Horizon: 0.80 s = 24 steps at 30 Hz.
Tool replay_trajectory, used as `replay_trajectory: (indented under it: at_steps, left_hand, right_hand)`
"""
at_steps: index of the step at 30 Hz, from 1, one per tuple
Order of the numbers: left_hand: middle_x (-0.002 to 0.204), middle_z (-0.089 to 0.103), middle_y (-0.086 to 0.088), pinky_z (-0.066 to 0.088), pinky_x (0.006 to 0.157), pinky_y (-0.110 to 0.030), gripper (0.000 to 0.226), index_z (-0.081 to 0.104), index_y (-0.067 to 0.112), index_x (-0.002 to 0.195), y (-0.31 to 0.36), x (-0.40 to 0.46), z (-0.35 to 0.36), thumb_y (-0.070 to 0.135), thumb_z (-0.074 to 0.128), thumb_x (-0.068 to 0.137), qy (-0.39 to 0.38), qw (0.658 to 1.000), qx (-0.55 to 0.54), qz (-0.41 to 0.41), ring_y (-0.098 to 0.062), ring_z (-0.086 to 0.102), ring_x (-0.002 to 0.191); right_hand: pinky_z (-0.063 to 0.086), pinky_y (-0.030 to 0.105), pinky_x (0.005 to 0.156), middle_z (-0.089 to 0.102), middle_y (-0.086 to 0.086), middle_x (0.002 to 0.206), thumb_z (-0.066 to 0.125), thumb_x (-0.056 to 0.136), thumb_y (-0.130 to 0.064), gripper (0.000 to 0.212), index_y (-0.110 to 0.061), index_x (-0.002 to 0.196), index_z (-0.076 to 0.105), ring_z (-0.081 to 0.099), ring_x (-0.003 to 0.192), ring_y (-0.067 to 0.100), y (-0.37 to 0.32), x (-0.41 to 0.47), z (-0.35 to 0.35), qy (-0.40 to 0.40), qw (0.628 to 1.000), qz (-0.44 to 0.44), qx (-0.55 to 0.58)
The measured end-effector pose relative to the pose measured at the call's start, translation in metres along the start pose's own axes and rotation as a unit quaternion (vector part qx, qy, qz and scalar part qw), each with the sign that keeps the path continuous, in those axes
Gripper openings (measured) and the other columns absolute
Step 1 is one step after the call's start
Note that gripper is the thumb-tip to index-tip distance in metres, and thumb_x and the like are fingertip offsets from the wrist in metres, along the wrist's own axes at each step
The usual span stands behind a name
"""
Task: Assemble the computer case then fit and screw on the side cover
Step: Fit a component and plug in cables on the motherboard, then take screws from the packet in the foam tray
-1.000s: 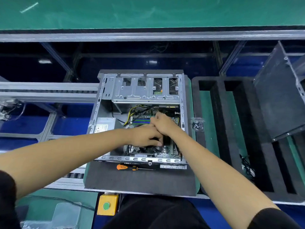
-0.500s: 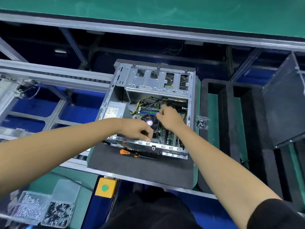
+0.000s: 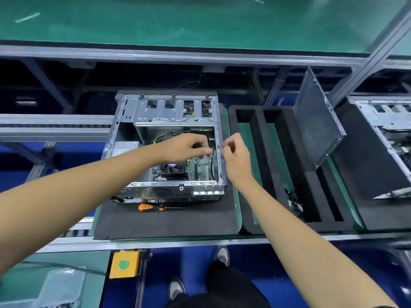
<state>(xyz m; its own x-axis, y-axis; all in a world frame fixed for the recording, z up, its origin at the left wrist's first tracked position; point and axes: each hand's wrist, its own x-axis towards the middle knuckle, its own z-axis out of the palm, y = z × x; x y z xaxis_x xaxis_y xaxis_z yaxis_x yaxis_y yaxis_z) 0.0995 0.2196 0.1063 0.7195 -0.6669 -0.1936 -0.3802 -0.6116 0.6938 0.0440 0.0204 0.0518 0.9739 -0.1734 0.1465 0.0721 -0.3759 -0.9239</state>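
The open computer case lies on a black foam mat, with its motherboard and fan facing up. My left hand hovers inside the case over the board, fingers curled, pinching something small and pale at the fingertips by the right wall. At the top edge of that wall is my right hand, thumb against curled forefinger; anything between them is too small to see. The dark grey side cover leans upright in the foam tray to the right. An orange-handled screwdriver lies on the mat before the case.
A black slotted foam tray sits right of the case, cables in its near end. A second open case stands far right. Below the conveyor edge are a yellow box with a green button and clear plastic boxes.
Both hands have risen from deep over the board and shifted right: the left now by the case's right wall, the right now on that wall's edge. The view has panned right.
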Motion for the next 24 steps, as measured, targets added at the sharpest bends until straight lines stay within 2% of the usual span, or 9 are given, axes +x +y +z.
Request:
replay_trajectory:
  at_steps: [1, 5, 8, 11, 14, 17, 20, 22, 24]
  left_hand:
    - [0.074, 0.064, 0.018, 0.043, 0.056, -0.014, 0.024, 0.059, 0.028, 0.090, 0.010, 0.009, 0.005, 0.050, 0.056, 0.099, 0.015, 1.000, 0.001, 0.006, 0.003, 0.055, 0.059]
    - [0.092, 0.067, 0.008, 0.051, 0.080, -0.037, 0.011, 0.063, 0.027, 0.092, 0.041, 0.058, 0.029, 0.036, 0.062, 0.098, 0.037, 0.996, 0.082, 0.018, -0.012, 0.058, 0.089]
    - [0.096, 0.069, 0.009, 0.047, 0.087, -0.039, 0.010, 0.066, 0.029, 0.094, 0.056, 0.102, 0.047, 0.039, 0.064, 0.096, 0.052, 0.976, 0.210, -0.008, -0.016, 0.051, 0.100]
    - [0.106, 0.071, 0.004, 0.045, 0.090, -0.037, 0.009, 0.071, 0.028, 0.099, 0.064, 0.146, 0.065, 0.033, 0.066, 0.094, 0.011, 0.949, 0.300, -0.097, -0.022, 0.061, 0.107]
    - [0.115, 0.069, -0.008, 0.052, 0.082, -0.038, 0.020, 0.071, 0.016, 0.111, 0.063, 0.179, 0.085, 0.016, 0.064, 0.092, -0.017, 0.925, 0.324, -0.197, -0.033, 0.067, 0.105]
    - [0.122, 0.065, -0.012, 0.044, 0.076, -0.038, 0.030, 0.064, 0.010, 0.121, 0.061, 0.195, 0.103, 0.006, 0.061, 0.091, -0.040, 0.909, 0.326, -0.258, -0.035, 0.066, 0.110]
    - [0.126, 0.065, -0.006, 0.047, 0.077, -0.036, 0.034, 0.062, 0.015, 0.124, 0.061, 0.197, 0.120, 0.014, 0.064, 0.091, -0.072, 0.901, 0.334, -0.266, -0.031, 0.066, 0.113]
    - [0.130, 0.063, -0.004, 0.054, 0.085, -0.040, 0.041, 0.060, 0.015, 0.129, 0.060, 0.199, 0.130, 0.021, 0.071, 0.089, -0.108, 0.906, 0.311, -0.268, -0.031, 0.064, 0.116]
    - [0.132, 0.063, -0.005, 0.054, 0.093, -0.045, 0.044, 0.064, 0.013, 0.128, 0.061, 0.201, 0.134, 0.019, 0.077, 0.087, -0.151, 0.902, 0.282, -0.290, -0.033, 0.063, 0.118]
  right_hand:
    - [0.042, 0.033, 0.069, 0.054, -0.007, 0.081, 0.052, 0.090, -0.009, 0.017, -0.024, 0.085, 0.048, 0.049, 0.075, 0.015, 0.009, 0.000, -0.014, 0.016, 1.000, 0.019, -0.004]
    - [0.043, 0.037, 0.073, 0.058, 0.001, 0.092, 0.054, 0.094, -0.004, 0.013, -0.016, 0.094, 0.048, 0.051, 0.076, 0.016, 0.055, 0.015, -0.064, 0.020, 0.994, 0.087, -0.062]
    - [0.044, 0.031, 0.075, 0.060, 0.004, 0.100, 0.053, 0.092, -0.001, 0.014, -0.012, 0.099, 0.049, 0.051, 0.077, 0.015, 0.085, 0.037, -0.093, -0.027, 0.986, 0.117, -0.112]
    - [0.047, 0.035, 0.081, 0.058, 0.005, 0.106, 0.055, 0.090, 0.002, 0.020, -0.012, 0.103, 0.048, 0.052, 0.086, 0.019, 0.109, 0.062, -0.115, -0.088, 0.978, 0.131, -0.135]
    - [0.048, 0.036, 0.086, 0.057, 0.006, 0.113, 0.061, 0.091, 0.000, 0.026, -0.015, 0.107, 0.046, 0.055, 0.098, 0.023, 0.128, 0.087, -0.125, -0.155, 0.967, 0.105, -0.175]
    - [0.043, 0.029, 0.086, 0.056, 0.006, 0.116, 0.065, 0.092, -0.001, 0.028, -0.016, 0.107, 0.046, 0.054, 0.101, 0.019, 0.144, 0.107, -0.129, -0.212, 0.954, 0.070, -0.201]
    - [0.047, 0.036, 0.091, 0.056, 0.003, 0.116, 0.066, 0.092, -0.006, 0.026, -0.016, 0.112, 0.054, 0.052, 0.107, 0.020, 0.161, 0.117, -0.131, -0.253, 0.930, 0.050, -0.263]
    - [0.048, 0.041, 0.093, 0.055, 0.004, 0.118, 0.065, 0.092, -0.011, 0.025, -0.017, 0.114, 0.056, 0.050, 0.113, 0.024, 0.172, 0.118, -0.132, -0.290, 0.906, 0.043, -0.305]
    - [0.049, 0.046, 0.096, 0.056, 0.006, 0.120, 0.066, 0.092, -0.013, 0.025, -0.018, 0.115, 0.056, 0.050, 0.116, 0.026, 0.182, 0.116, -0.132, -0.331, 0.888, 0.034, -0.317]
